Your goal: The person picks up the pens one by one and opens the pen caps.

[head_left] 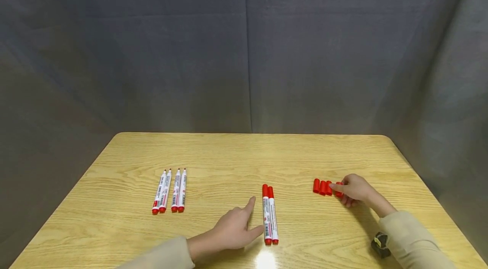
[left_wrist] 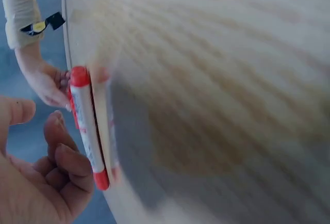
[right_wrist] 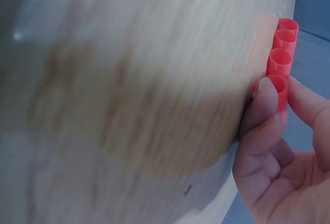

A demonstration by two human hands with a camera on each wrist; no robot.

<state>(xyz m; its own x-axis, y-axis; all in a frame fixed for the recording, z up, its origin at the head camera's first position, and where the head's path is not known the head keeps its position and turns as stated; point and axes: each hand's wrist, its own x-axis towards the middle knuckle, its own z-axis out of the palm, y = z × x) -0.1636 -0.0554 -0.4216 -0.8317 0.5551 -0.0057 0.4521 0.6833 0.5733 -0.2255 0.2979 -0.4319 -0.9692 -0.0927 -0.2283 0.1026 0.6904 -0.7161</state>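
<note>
My right hand [head_left: 353,188] pinches a red marker cap [right_wrist: 279,92] between thumb and fingers, low over the table. To its left, three more red caps [head_left: 322,187] lie side by side; in the right wrist view their hollow ends show. My left hand [head_left: 234,227] is just left of two capped red markers [head_left: 269,218] that lie next to each other. Its index finger and thumb are spread, and nothing is between them. In the left wrist view, the thumb stands apart from loosely bent fingers, close to the nearer capped marker [left_wrist: 88,126].
Several uncapped red markers [head_left: 169,190] lie in two pairs on the left part of the wooden table [head_left: 228,154], tips away from me. A small black device [head_left: 380,244] is strapped at my right wrist. Grey curtains [head_left: 183,57] hang behind and beside the table.
</note>
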